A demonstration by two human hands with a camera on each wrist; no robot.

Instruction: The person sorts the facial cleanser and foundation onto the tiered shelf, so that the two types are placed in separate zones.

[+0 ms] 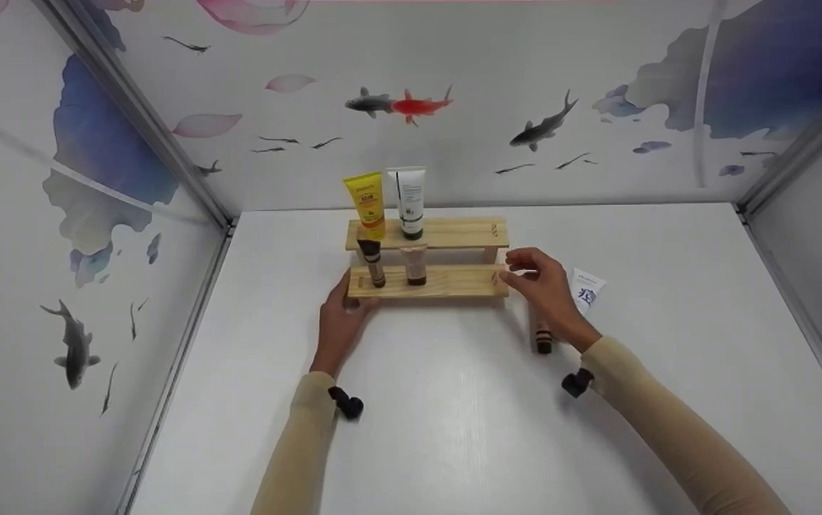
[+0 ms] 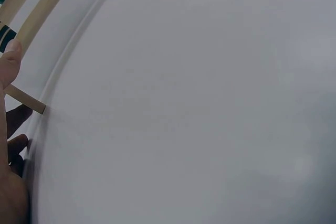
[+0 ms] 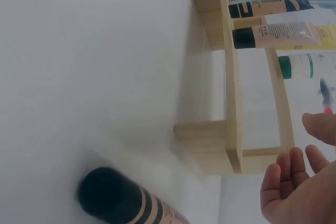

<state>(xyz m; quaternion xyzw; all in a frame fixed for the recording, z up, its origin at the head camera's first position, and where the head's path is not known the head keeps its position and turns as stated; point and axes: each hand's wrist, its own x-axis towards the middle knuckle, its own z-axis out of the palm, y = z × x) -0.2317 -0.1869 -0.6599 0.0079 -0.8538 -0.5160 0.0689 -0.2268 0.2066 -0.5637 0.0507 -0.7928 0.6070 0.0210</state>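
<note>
A two-tier wooden rack [image 1: 453, 281] stands on the white table. My left hand [image 1: 340, 323] grips the left end of its lower tier, thumb [image 2: 11, 59] on the front edge. My right hand [image 1: 545, 286] is by the rack's right end, fingers loosely bent, with nothing between thumb and fingers in the right wrist view. On the upper tier stand a yellow tube [image 1: 368, 207] and a white tube [image 1: 411, 204]. A dark-capped brown tube [image 1: 373, 265] and a pinkish tube [image 1: 416, 266] stand on the lower tier, all toward the left.
Partly hidden by my right hand, a white tube with blue print [image 1: 588, 286] and a black-capped tube [image 1: 544, 340] lie on the table [image 1: 425, 415]. White panels printed with fish [image 1: 421, 106] enclose the back and sides.
</note>
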